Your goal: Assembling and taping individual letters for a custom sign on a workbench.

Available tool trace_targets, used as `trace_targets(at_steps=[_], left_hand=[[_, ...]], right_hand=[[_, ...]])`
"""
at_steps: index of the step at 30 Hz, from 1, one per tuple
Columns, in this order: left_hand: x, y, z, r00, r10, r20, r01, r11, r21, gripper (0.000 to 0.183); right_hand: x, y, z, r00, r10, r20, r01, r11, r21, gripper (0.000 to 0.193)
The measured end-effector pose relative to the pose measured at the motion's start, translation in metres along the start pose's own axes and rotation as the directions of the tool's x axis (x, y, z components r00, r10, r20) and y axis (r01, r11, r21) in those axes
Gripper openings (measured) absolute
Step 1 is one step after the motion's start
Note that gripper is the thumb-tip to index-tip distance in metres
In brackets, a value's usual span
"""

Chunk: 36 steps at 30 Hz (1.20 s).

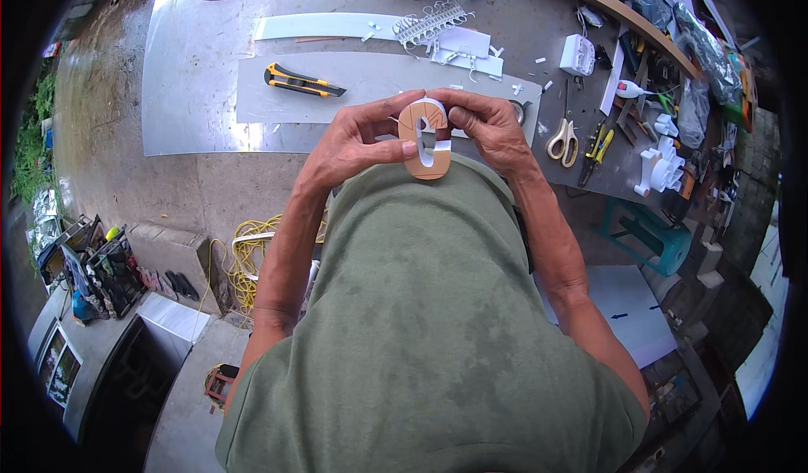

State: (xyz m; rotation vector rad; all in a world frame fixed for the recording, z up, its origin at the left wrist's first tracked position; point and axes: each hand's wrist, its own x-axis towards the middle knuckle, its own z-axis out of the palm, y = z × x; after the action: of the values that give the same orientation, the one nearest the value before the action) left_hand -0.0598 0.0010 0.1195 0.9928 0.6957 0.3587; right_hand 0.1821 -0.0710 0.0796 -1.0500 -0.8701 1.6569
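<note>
A C-shaped letter piece (430,167) with a brown face and white side walls is held up just in front of my green shirt, at the near edge of the table. My left hand (358,139) grips its left side, thumb across the brown face and index finger over the top. At its upper right, the thumb and index finger of my right hand (488,125) pinch the edge. Thin dark lines mark the brown face. Beyond my left hand, a yellow and black utility knife (303,81) rests on a pale sheet (252,94).
White strips of small modules (433,23) lie farther back. To the right are cream-handled scissors (562,143), yellow-handled pliers (599,143) and white letter parts (661,168). A green stool (648,233) stands below the table; a yellow cord (248,258) coils on the floor at left.
</note>
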Motion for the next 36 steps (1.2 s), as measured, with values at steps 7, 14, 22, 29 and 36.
trace_targets(at_steps=[7, 14, 22, 29, 36], left_hand=[[-0.001, 0.0, 0.001, 1.0, -0.028, -0.009, 0.027, 0.996, -0.08, 0.071], [-0.001, -0.003, -0.003, 1.0, 0.01, 0.015, -0.01, 1.0, -0.027, 0.072], [0.0, 0.002, -0.005, 1.0, -0.015, 0.005, 0.015, 1.0, -0.005, 0.071], [-0.001, 0.004, -0.006, 0.999, -0.045, 0.02, 0.044, 0.999, 0.016, 0.07], [-0.001, 0.01, 0.001, 1.0, 0.026, 0.014, -0.028, 0.994, 0.103, 0.067]], right_hand=[[0.0, 0.001, 0.009, 0.995, -0.102, 0.011, 0.103, 0.991, -0.085, 0.05], [0.002, 0.004, 0.007, 0.974, -0.218, 0.056, 0.225, 0.922, -0.316, 0.052], [-0.001, 0.002, 0.012, 0.984, -0.176, 0.017, 0.175, 0.954, -0.245, 0.044], [-0.001, 0.006, 0.007, 0.986, -0.147, 0.074, 0.163, 0.943, -0.289, 0.046], [-0.004, 0.007, 0.011, 0.997, -0.079, -0.011, 0.079, 0.996, -0.035, 0.045]])
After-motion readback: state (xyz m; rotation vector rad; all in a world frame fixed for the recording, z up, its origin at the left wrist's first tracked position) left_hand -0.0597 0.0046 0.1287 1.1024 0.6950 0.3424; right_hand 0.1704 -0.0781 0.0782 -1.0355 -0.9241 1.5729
